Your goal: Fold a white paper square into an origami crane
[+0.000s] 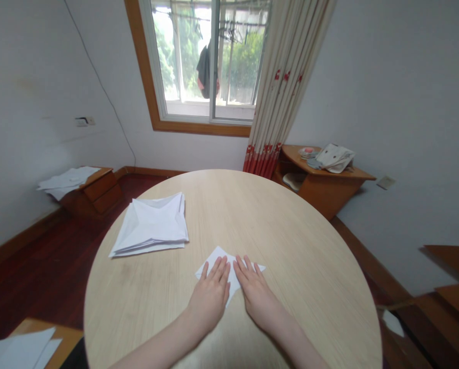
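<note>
A small folded sheet of white paper [232, 279] lies on the round wooden table [283, 220] in front of me. My left hand [210, 294] rests flat on its left part, fingers stretched forward. On the right part lies my right hand [255, 291], also flat with fingers extended. Between the two hands a strip of the paper shows, and its corners stick out at the far side, left and right. The rest of it is hidden under my palms and fingers. Neither hand grips anything.
Toward the table's left edge sits a stack of folded white paper [152, 224]. Beyond the table are a corner shelf [329, 177] holding a cloth bag, a curtain [279, 92] and a window. White sheets [22, 350] lie on a wooden surface at lower left.
</note>
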A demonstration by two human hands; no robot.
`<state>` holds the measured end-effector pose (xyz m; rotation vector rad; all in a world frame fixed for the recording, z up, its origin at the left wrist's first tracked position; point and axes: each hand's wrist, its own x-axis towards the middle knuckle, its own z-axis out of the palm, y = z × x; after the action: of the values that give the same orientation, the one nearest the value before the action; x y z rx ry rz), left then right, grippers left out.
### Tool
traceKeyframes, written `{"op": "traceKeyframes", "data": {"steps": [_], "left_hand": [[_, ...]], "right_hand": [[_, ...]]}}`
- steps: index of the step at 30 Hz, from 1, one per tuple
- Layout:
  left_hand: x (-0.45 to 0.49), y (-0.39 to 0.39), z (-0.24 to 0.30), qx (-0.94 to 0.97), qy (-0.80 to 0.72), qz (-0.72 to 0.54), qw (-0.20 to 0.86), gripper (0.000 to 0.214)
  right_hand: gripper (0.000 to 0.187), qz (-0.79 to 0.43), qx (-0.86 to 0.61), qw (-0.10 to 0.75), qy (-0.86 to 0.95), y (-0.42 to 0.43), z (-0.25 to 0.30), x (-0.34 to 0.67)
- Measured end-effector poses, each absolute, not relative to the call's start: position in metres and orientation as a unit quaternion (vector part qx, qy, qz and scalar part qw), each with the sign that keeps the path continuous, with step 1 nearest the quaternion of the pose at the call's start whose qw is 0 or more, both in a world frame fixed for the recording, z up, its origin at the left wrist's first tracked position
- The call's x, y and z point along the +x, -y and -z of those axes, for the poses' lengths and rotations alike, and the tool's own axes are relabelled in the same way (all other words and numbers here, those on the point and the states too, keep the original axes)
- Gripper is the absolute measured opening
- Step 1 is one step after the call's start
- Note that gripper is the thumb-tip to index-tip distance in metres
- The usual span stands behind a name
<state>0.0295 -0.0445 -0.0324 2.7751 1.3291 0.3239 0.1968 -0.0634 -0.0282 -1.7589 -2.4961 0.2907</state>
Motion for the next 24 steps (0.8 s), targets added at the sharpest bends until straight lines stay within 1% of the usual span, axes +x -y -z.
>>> {"op": "traceKeyframes", "data": {"steps": [6,12,16,21,24], "left_hand": [[0.031,0.049,0.034,0.881,-0.463,-0.095,-0.013,0.044],[0.030,0.049,0.041,0.880,-0.461,-0.099,-0.064,0.045],[0.030,0.051,0.043,0.874,-0.469,-0.097,-0.079,0.047],[0.028,0.051,0.040,0.874,-0.475,-0.080,-0.068,0.054],[0.023,0.049,0.030,0.891,-0.452,-0.047,-0.024,0.057]], "right_hand": [[0.090,-0.059,-0.587,0.046,0.806,0.065,0.038,0.192],[0.087,-0.039,-0.635,-0.022,0.771,0.067,0.027,0.184],[0.083,-0.035,-0.648,-0.037,0.760,0.068,0.023,0.181],[0.079,-0.040,-0.643,-0.016,0.765,0.067,0.031,0.186],[0.067,-0.059,-0.639,-0.005,0.767,0.065,0.036,0.190]]}}
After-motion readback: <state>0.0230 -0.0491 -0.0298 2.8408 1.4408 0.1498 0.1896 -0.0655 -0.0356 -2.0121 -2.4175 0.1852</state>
